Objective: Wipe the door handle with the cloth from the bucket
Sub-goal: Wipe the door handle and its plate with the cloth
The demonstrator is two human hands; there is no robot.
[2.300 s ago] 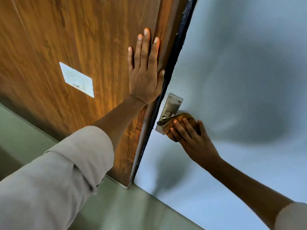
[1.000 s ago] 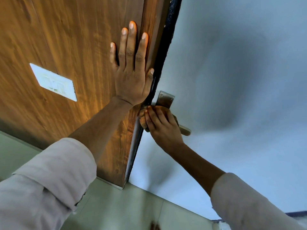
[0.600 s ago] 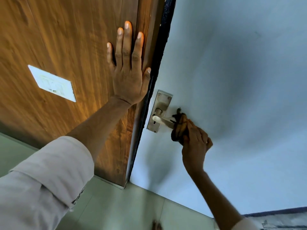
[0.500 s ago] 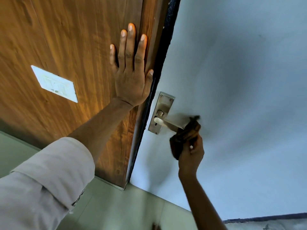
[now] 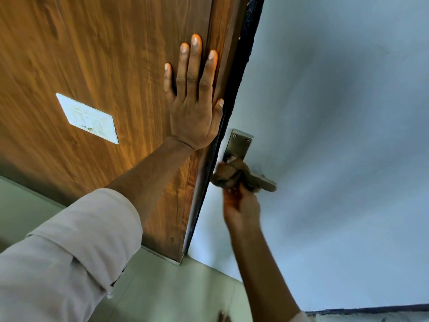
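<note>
A metal lever door handle (image 5: 267,183) on a steel backplate (image 5: 239,144) sits on the grey door face near its edge. A brown cloth (image 5: 226,174) is bunched around the inner end of the lever, close to the backplate. My right hand (image 5: 241,205) grips the cloth from below, blurred by motion. My left hand (image 5: 195,101) lies flat with fingers spread against the wooden panel (image 5: 104,54), just left of the dark door edge (image 5: 232,101). The bucket is out of view.
A white switch plate (image 5: 88,118) is set in the wooden panel to the left. Pale green floor tiles (image 5: 174,293) show below. A dark strip (image 5: 371,309) runs along the bottom right.
My right hand has slid the cloth along the lever from its outer end back toward the backplate. My left hand has stayed pressed on the wood.
</note>
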